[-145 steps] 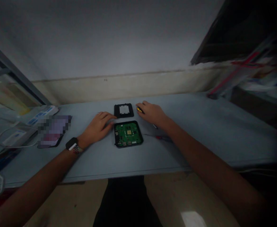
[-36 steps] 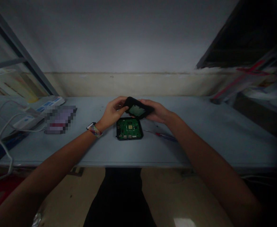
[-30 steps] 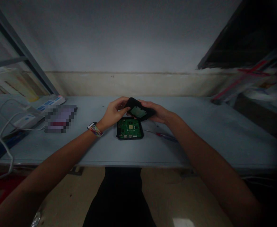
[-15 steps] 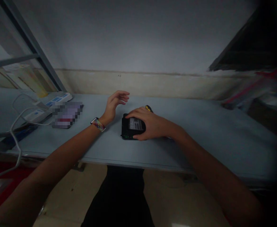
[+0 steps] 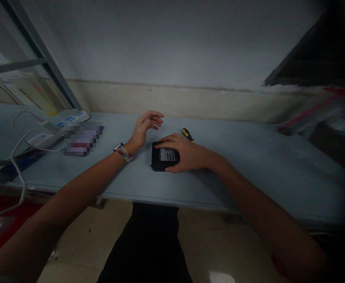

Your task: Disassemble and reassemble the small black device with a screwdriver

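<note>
Black box (image 5: 162, 156) lies closed on the table (image 5: 249, 157), label up, under the right hand (image 5: 184, 155), which clasps it across its edges. Left hand (image 5: 145, 124) is raised just beyond it, loosely open and holding nothing. Screwdriver (image 5: 187, 134) lies untouched past the right fingertips, so fastening appears outstanding.

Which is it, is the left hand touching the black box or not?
Apart. The head view shows the left hand lifted, with a clear gap between it and the black box.
</note>
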Demonstrator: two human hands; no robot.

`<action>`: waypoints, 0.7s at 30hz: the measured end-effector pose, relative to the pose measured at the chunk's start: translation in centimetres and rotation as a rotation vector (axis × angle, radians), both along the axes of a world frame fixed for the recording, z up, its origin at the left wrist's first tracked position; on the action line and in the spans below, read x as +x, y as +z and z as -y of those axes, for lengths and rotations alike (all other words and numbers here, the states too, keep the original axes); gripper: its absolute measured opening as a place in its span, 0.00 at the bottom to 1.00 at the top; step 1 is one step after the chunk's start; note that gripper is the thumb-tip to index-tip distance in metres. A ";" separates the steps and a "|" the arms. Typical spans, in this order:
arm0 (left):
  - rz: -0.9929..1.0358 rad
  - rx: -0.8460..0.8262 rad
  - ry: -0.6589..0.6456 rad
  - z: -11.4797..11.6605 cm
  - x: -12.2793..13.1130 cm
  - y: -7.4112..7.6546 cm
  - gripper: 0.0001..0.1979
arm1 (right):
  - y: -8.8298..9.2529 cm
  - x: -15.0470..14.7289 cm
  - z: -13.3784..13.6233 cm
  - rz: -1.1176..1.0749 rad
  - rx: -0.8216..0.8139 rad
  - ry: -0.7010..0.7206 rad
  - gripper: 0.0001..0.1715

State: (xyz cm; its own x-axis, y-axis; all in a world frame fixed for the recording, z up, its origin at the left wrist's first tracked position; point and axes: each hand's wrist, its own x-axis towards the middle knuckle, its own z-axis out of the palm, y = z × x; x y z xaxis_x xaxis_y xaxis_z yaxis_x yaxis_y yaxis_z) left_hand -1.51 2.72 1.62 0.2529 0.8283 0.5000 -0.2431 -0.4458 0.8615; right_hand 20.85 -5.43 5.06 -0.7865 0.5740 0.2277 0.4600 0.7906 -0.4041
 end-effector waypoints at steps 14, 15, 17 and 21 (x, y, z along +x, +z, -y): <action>0.037 -0.140 0.033 -0.5 0.2 0.2 0.13 | 0.2 0.3 -0.3 0.035 -0.030 -0.013 0.45; 0.031 -0.151 0.036 -0.4 0.3 0.2 0.13 | 0.2 0.3 -0.3 0.033 -0.033 -0.015 0.45; 0.015 -0.179 0.044 -0.2 0.3 0.4 0.13 | 0.2 0.3 -0.2 0.027 -0.039 -0.020 0.44; 0.002 -0.204 0.060 0.1 0.3 0.6 0.13 | 0.2 0.3 -0.2 0.042 -0.043 -0.029 0.44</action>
State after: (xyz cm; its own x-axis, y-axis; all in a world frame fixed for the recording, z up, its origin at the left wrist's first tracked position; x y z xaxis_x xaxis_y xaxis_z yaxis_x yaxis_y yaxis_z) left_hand -1.20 2.59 2.17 0.1989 0.9261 0.3207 -0.2231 -0.2759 0.9349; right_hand 21.12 -5.27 5.28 -0.7780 0.6049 0.1698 0.4993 0.7593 -0.4174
